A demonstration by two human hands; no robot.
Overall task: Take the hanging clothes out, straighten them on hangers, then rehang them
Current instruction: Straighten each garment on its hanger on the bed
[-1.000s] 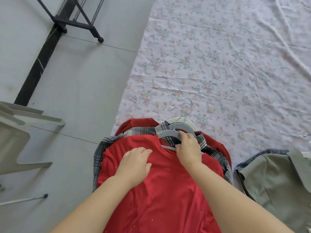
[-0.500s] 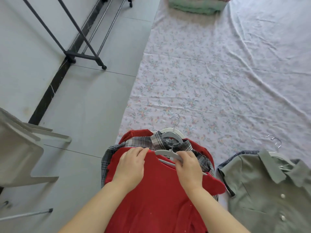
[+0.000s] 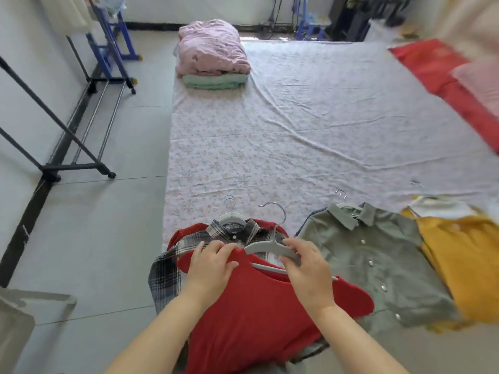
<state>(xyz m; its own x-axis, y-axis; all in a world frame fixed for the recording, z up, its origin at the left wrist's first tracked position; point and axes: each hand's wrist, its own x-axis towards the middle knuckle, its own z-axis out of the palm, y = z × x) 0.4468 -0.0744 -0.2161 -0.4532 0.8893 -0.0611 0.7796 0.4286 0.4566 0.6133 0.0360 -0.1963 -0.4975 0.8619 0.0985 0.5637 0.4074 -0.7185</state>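
No legible text or labels anywhere

1. The top (image 3: 256, 306) is plain red.
2. Its hanger (image 3: 266, 245) is grey.
3. Under the top, the plaid shirt (image 3: 165, 271) is grey, black and white.
4. Right of the top, the buttoned shirt (image 3: 378, 261) is olive, its buttons white.
5. Further right, a garment (image 3: 464, 255) is mustard yellow.
6. Beyond the top, the sheet (image 3: 297, 136) is pale with small pink-and-green flowers.
7. Far beyond, a pink bundle (image 3: 213, 47) tops a mint bundle (image 3: 216, 81).

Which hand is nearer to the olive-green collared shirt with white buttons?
Right. The right hand, gripping the grey plastic hanger, sits just beside the olive-green collared shirt; the left hand holds the neckline of the red short-sleeved top, farther off on the other side.
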